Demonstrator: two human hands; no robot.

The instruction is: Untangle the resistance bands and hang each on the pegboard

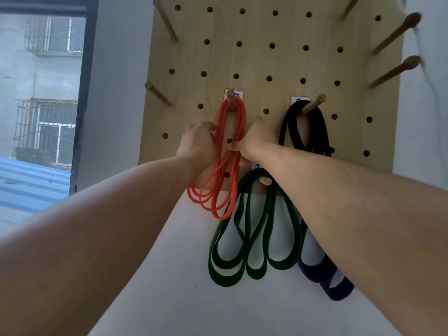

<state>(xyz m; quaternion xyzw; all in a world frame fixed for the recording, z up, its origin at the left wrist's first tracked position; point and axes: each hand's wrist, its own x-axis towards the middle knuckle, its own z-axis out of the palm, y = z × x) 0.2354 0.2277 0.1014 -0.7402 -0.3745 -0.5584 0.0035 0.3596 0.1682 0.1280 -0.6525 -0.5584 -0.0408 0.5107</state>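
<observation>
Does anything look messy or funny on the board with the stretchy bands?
Nothing looks broken. The orange band, held by both hands, hangs in uneven loops that cross near the bottom. The green band and black band hang tidily from their pegs.

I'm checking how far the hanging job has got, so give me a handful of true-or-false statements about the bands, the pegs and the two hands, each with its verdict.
1. The orange band hangs from a peg on the pegboard. True.
2. The green band lies on the floor. False: it hangs from a lower peg, near the board's bottom edge.
3. Both hands are on the orange band. True: the left hand and right hand grip its strands from either side.
4. The black band is in the right hand. False: it hangs on its own peg, untouched.
5. Every peg carries a band. False: several pegs, such as one at the upper right, are bare.
</observation>
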